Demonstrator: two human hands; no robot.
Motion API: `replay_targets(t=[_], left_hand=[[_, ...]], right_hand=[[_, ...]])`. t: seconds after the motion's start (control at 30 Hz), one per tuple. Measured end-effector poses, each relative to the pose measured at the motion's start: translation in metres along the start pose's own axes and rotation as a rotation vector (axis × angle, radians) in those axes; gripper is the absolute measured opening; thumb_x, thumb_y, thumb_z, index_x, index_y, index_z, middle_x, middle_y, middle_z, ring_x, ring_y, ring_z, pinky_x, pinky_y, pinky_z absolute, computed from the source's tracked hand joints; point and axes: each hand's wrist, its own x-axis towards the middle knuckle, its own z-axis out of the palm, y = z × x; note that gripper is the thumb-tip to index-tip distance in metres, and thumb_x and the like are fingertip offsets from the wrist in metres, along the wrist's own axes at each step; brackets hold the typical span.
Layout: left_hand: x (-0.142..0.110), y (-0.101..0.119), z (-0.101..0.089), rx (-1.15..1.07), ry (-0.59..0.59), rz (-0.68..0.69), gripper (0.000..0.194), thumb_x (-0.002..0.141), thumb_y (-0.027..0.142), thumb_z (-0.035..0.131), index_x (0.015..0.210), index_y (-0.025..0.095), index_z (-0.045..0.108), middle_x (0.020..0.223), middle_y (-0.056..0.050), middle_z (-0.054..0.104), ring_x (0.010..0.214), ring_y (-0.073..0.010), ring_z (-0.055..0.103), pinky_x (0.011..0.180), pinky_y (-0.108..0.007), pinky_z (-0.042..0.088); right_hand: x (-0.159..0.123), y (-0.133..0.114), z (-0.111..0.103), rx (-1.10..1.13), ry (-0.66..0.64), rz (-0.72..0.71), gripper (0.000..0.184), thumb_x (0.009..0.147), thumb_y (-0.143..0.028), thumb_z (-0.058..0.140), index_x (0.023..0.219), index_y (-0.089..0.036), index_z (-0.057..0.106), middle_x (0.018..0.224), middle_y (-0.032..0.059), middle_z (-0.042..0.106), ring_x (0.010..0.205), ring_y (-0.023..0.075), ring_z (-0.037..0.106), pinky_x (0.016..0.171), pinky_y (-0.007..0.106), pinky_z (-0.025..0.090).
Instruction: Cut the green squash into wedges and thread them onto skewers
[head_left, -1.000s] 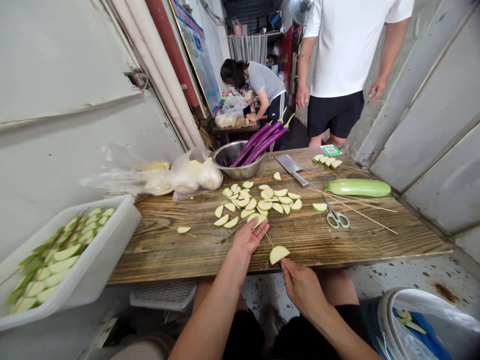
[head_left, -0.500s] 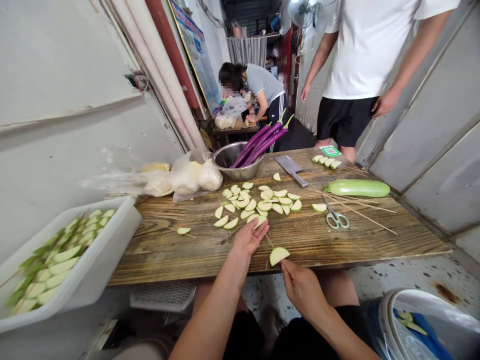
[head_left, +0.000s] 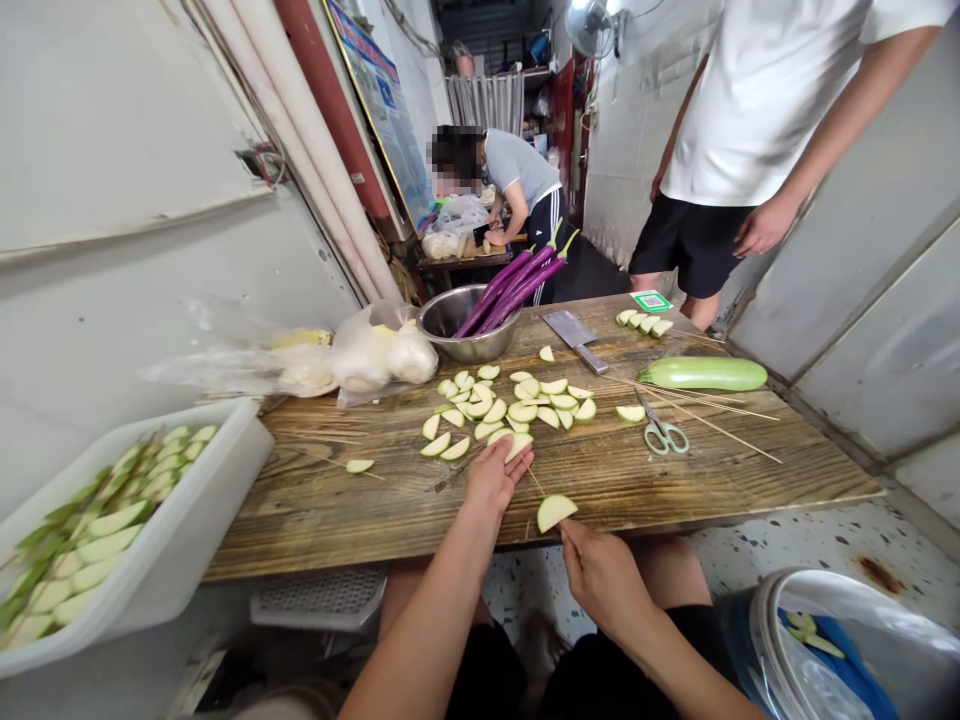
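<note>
My left hand (head_left: 493,482) is closed on a half-round zucchini slice (head_left: 511,443), held between thumb and fingers above the table's near edge. My right hand (head_left: 606,568) grips a thin wooden skewer (head_left: 535,481). One zucchini slice (head_left: 556,512) is threaded on it near my right fingers, and the skewer's far end points at my left hand. Beyond my hands lies a loose spread of cut slices (head_left: 523,411). A single slice (head_left: 360,466) sits to the left, over another skewer.
On the wooden table (head_left: 315,520) are scissors (head_left: 664,436), a whole zucchini (head_left: 705,374), a cleaver (head_left: 575,340), a steel bowl (head_left: 474,346) with purple eggplants and bagged food (head_left: 382,350). A white tub (head_left: 225,490) holds skewered slices; a bucket (head_left: 772,640) stands right. Two other people are beyond.
My hands keep almost the same pose, with the slice and skewer still held. The view has shifted slightly. The standing person in white has moved a little to the right, arm lowered.
</note>
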Motion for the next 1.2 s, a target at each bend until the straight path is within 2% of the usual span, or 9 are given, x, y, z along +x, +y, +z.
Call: replay_targets(t=[0.17, 0.83, 1.2], left_hand=[[0.0004, -0.001, 0.0006, 0.043, -0.001, 0.015, 0.004, 0.077, 0.006, 0.056, 0.079, 0.009, 0.057, 0.073, -0.01, 0.066, 0.065, -0.0189, 0.067, 0.062, -0.029, 0.056], [0.0006, -0.0025, -0.0007, 0.081, -0.01, 0.052, 0.005, 0.077, 0.007, 0.057, 0.081, 0.007, 0.058, 0.075, -0.011, 0.066, 0.063, -0.0188, 0.066, 0.065, -0.032, 0.055], [0.0046, 0.0014, -0.0012, 0.035, 0.028, 0.016, 0.004, 0.077, 0.004, 0.056, 0.079, 0.006, 0.057, 0.074, -0.012, 0.066, 0.065, -0.0194, 0.067, 0.063, -0.03, 0.056]], right_hand=[[-0.0006, -0.0004, -0.0038, -0.015, -0.017, 0.009, 0.026, 0.085, -0.012, 0.032, 0.085, -0.015, 0.058, 0.071, 0.0068, 0.066, 0.062, 0.0156, 0.063, 0.058, 0.022, 0.038], [0.0075, -0.0045, -0.008, -0.087, -0.109, 0.084, 0.024, 0.086, -0.012, 0.035, 0.081, -0.014, 0.058, 0.069, 0.0065, 0.066, 0.064, 0.0164, 0.063, 0.058, 0.022, 0.034], [-0.0001, -0.0059, -0.0069, 0.007, -0.054, 0.033, 0.026, 0.085, -0.011, 0.031, 0.085, -0.014, 0.057, 0.072, 0.0069, 0.065, 0.064, 0.0162, 0.062, 0.059, 0.022, 0.037]])
